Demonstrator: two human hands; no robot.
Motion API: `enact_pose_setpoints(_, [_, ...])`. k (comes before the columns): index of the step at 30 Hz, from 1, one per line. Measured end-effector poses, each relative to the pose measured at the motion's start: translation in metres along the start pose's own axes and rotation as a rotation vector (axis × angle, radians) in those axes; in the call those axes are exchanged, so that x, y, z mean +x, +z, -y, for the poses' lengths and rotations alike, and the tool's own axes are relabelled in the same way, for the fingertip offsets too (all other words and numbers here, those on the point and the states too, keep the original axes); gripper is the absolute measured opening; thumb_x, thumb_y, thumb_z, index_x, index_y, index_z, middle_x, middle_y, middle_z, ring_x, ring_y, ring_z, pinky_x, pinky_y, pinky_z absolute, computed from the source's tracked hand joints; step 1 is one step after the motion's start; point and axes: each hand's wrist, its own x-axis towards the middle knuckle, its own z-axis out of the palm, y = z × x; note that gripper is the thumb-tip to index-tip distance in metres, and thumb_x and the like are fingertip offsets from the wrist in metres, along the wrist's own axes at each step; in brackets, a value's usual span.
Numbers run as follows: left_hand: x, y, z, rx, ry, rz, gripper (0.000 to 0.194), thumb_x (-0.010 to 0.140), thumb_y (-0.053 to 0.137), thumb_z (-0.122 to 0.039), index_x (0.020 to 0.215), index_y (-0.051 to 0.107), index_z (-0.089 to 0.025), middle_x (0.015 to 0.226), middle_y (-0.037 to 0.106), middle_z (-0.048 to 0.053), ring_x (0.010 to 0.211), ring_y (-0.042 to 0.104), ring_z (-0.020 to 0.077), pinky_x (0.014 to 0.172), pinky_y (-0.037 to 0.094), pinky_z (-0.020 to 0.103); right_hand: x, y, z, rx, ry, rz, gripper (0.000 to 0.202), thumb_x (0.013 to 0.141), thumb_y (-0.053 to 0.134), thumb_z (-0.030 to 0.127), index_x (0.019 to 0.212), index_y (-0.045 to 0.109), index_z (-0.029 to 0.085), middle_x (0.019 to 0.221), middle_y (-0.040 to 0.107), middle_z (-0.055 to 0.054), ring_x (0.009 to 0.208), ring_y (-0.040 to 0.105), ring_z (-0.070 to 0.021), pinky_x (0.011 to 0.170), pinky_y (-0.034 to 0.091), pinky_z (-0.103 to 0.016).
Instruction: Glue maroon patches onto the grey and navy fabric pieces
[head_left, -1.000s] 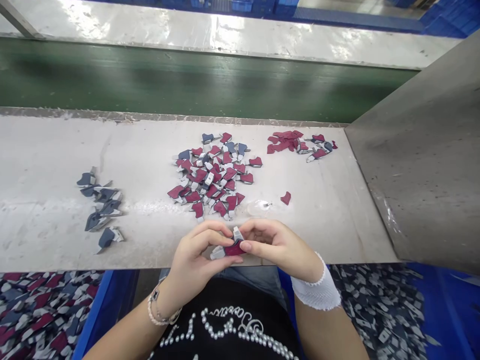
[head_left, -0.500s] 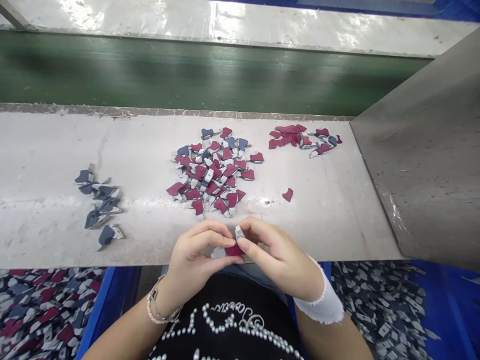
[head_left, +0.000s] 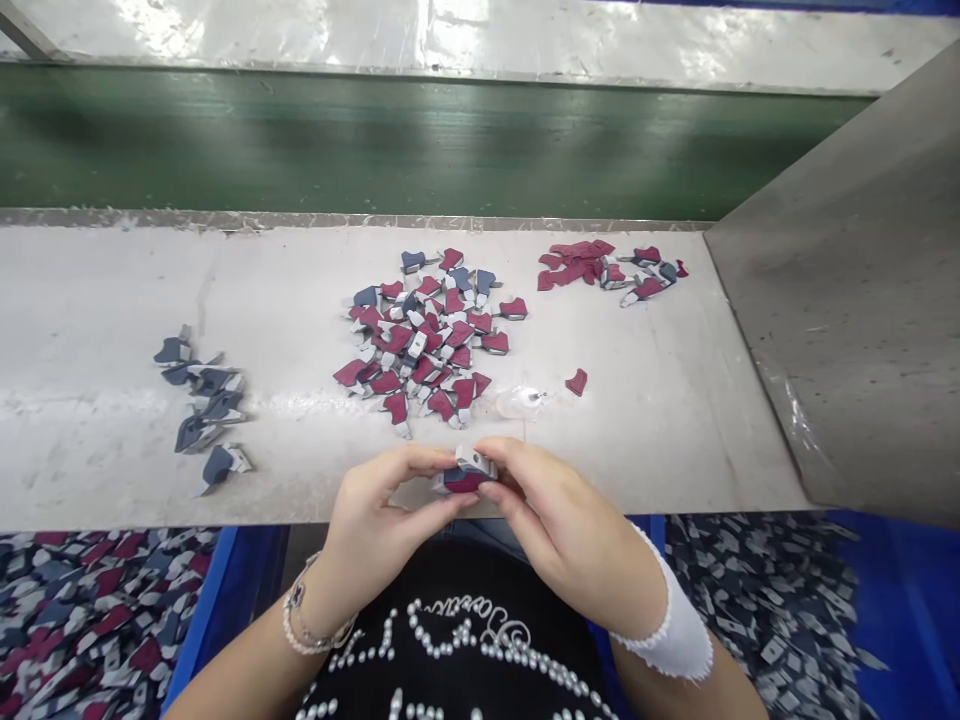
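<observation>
Both hands meet at the table's front edge around one small grey, blue and maroon piece (head_left: 466,476). My left hand (head_left: 390,510) pinches its left side between thumb and fingers. On its right side, my right hand (head_left: 555,510) closes thumb and fingertips; a white cuff covers that wrist. A light grey part with a small dark hole faces up on the piece. Just beyond the hands lies a heap of maroon, blue and grey pieces (head_left: 420,345). One loose maroon patch (head_left: 577,382) lies to the right of the heap.
Blue-grey pieces (head_left: 217,380) lie at the left of the white table (head_left: 300,480). Maroon patches (head_left: 574,263) and a few assembled pieces (head_left: 649,275) lie back right. A metal panel (head_left: 862,280) bounds the right side. Blue bins (head_left: 225,600) with many pieces stand below the front edge.
The grey part has come down and turned flat over the blue and maroon piece. Both hands have shifted, with the right fingers now around its right end. The camera view moved slightly.
</observation>
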Motion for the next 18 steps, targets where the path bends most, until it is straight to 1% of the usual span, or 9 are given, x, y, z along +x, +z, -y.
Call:
enact_pose_setpoints(2, [0.002, -0.002, -0.004, 0.039, -0.04, 0.065, 0.027, 0.079, 0.079, -0.024, 0.104, 0.067, -0.026, 0.087, 0.073, -0.001, 0.077, 0.071, 0.0153, 0.072, 0.061, 0.027, 0.0, 0.001, 0.002, -0.046, -0.014, 0.009, 0.025, 0.099, 0.044, 0.011, 0.122, 0.053, 0.021, 0.107, 0.065, -0.005, 0.098, 0.061, -0.0201, 0.084, 0.049, -0.036])
enact_pose_setpoints(4, [0.005, -0.004, -0.009, 0.046, -0.079, 0.157, 0.017, 0.083, 0.075, -0.025, 0.1, 0.07, -0.024, 0.085, 0.074, 0.0, 0.076, 0.071, 0.0165, 0.07, 0.06, 0.029, 0.0, 0.002, 0.003, -0.076, -0.045, 0.023, 0.028, 0.098, 0.044, 0.009, 0.123, 0.054, 0.02, 0.11, 0.065, -0.006, 0.102, 0.06, -0.0211, 0.087, 0.05, -0.037])
enact_pose_setpoints(6, [0.007, -0.005, -0.014, 0.007, -0.1, 0.222, 0.008, 0.086, 0.072, -0.025, 0.094, 0.073, -0.024, 0.084, 0.075, 0.0, 0.075, 0.071, 0.0171, 0.069, 0.06, 0.029, -0.001, 0.002, 0.005, -0.114, -0.075, 0.03, 0.03, 0.098, 0.043, 0.008, 0.123, 0.055, 0.019, 0.107, 0.066, -0.006, 0.099, 0.061, -0.0219, 0.084, 0.051, -0.038])
enact_pose_setpoints(9, [0.009, -0.004, -0.018, -0.07, -0.096, 0.235, 0.007, 0.085, 0.073, -0.024, 0.092, 0.074, -0.024, 0.082, 0.077, 0.0, 0.072, 0.072, 0.0162, 0.065, 0.06, 0.026, -0.004, -0.001, 0.006, -0.179, -0.1, 0.062, 0.031, 0.098, 0.039, 0.008, 0.122, 0.057, 0.018, 0.104, 0.067, -0.008, 0.093, 0.061, -0.0237, 0.077, 0.053, -0.039])
enact_pose_setpoints(13, [0.012, 0.0, -0.016, -0.101, -0.092, 0.225, 0.008, 0.082, 0.076, -0.025, 0.09, 0.075, -0.023, 0.078, 0.077, 0.0, 0.066, 0.072, 0.017, 0.061, 0.06, 0.025, -0.005, -0.005, 0.006, -0.186, -0.12, 0.099, 0.038, 0.096, 0.037, 0.006, 0.128, 0.056, 0.018, 0.106, 0.067, -0.01, 0.096, 0.06, -0.0251, 0.08, 0.054, -0.04])
enact_pose_setpoints(15, [0.012, 0.001, -0.013, -0.088, -0.079, 0.229, 0.01, 0.083, 0.075, -0.026, 0.092, 0.075, -0.023, 0.081, 0.077, 0.002, 0.069, 0.073, 0.0184, 0.064, 0.061, 0.027, -0.005, -0.003, 0.005, -0.179, -0.096, 0.099, 0.038, 0.096, 0.038, 0.007, 0.127, 0.057, 0.018, 0.108, 0.067, -0.01, 0.099, 0.061, -0.0255, 0.083, 0.054, -0.041])
enact_pose_setpoints(18, [0.008, 0.003, -0.006, -0.101, -0.072, 0.283, 0.02, 0.086, 0.07, -0.027, 0.106, 0.074, -0.029, 0.096, 0.078, 0.003, 0.082, 0.074, 0.021, 0.076, 0.062, 0.031, -0.004, 0.001, 0.004, -0.202, -0.019, 0.085, 0.034, 0.094, 0.045, 0.01, 0.122, 0.06, 0.02, 0.11, 0.067, -0.009, 0.101, 0.062, -0.0255, 0.087, 0.054, -0.04])
